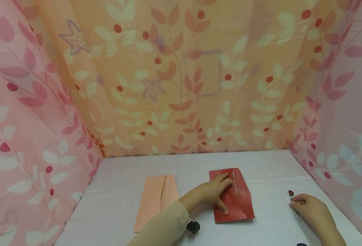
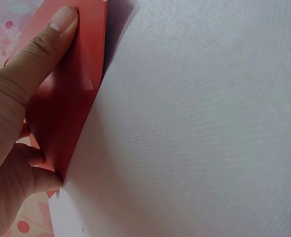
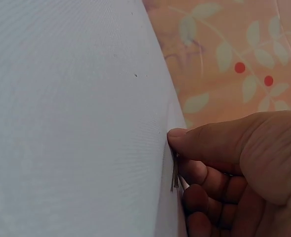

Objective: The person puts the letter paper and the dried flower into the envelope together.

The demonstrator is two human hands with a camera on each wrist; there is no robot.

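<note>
My left hand [image 1: 213, 191] holds a red envelope [image 1: 230, 213], its thumb on the face and the other fingers bent toward the flap side. The flap is unfolded to the right. In the left wrist view the thumb lies on the red envelope [image 2: 66, 106], which bows, one edge close to the white cloth. Over at the right, my right hand [image 1: 314, 208] pinches a small dark red rose [image 1: 291, 193] by its thin stem, between thumb and forefinger. Only the lower stem [image 3: 175, 173] shows in the right wrist view; the flower is hidden there.
A peach envelope [image 1: 151, 196] lies left of the red one, partly behind the left sleeve [image 1: 162, 223]. A black wrist device [image 1: 193, 227] shows beside that sleeve. Patterned curtains [image 1: 181, 78] enclose the white table [image 1: 116, 191] at the back and both sides.
</note>
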